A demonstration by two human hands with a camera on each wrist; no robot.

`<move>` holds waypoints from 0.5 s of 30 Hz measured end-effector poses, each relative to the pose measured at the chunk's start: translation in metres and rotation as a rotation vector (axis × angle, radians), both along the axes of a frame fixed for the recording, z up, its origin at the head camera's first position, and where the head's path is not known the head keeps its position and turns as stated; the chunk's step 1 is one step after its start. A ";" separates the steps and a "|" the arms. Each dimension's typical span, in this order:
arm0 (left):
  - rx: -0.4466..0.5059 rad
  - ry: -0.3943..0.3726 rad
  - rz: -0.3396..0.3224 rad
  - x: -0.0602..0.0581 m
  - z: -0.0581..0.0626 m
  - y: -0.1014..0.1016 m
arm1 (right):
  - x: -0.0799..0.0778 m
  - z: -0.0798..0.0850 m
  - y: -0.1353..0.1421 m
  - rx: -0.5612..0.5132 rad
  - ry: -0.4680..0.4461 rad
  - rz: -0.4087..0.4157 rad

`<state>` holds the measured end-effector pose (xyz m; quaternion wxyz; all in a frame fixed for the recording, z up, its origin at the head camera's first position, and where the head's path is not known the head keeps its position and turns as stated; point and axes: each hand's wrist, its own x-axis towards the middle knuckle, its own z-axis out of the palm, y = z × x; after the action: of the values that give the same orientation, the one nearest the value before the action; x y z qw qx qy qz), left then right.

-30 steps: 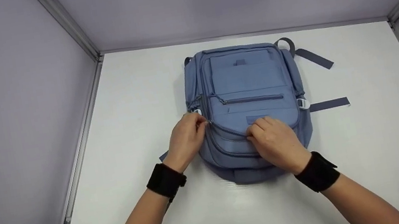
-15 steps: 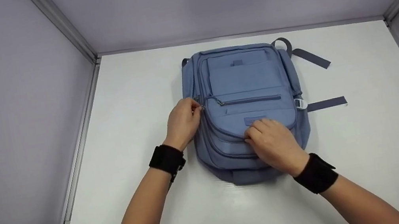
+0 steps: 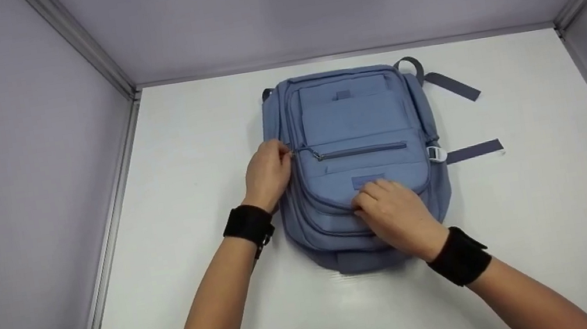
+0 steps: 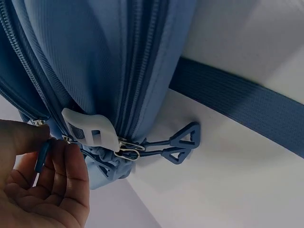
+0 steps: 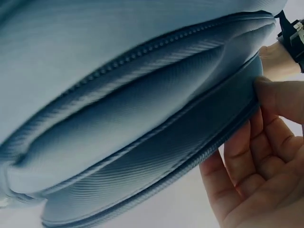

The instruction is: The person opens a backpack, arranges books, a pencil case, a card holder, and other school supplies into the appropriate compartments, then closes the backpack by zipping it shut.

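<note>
A blue backpack (image 3: 351, 117) lies front side up, with my hands at its left side and lower front. My left hand (image 3: 267, 174) holds a dark blue zipper pull (image 4: 42, 156) between thumb and fingers, beside the backpack's left edge. Lower down, my right hand (image 3: 399, 218) pinches the edge of the front pocket's panel (image 4: 14, 71). In the right wrist view that zippered edge (image 5: 190, 164) stands away from the bag, and the pocket gapes open. The thumb lies on one face of the fabric, the fingers behind it.
White table (image 3: 179, 147) under the backpack, with grey panels behind and at both sides. A white buckle (image 4: 92, 130) and two more zipper pulls (image 4: 185, 137) hang at the bag's left side. Dark straps (image 3: 474, 151) spread to the right.
My left hand has moved up along the backpack's left side with the zipper pull. My right hand keeps its hold on the pocket edge. The head view has shifted slightly.
</note>
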<state>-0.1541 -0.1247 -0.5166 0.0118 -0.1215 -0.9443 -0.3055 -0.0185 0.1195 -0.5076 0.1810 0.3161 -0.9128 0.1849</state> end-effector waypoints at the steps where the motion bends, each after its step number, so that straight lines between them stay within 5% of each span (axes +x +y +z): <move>1: 0.002 0.003 -0.005 0.000 0.000 0.000 | 0.000 -0.001 0.003 -0.014 -0.011 0.006; 7: -0.037 -0.022 -0.015 0.014 0.003 -0.006 | -0.001 -0.005 0.045 -0.148 -0.062 -0.041; 11: -0.035 -0.088 -0.055 0.046 0.002 -0.012 | 0.005 -0.022 0.088 -0.209 -0.165 -0.198; 15: 0.021 -0.189 -0.135 0.086 -0.008 -0.018 | 0.018 -0.045 0.114 -0.259 -0.413 -0.300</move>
<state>-0.0680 -0.1429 -0.5246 -0.0967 -0.1553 -0.9276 -0.3256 -0.0009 0.2331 -0.5529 0.0553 0.1076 -0.9356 0.3316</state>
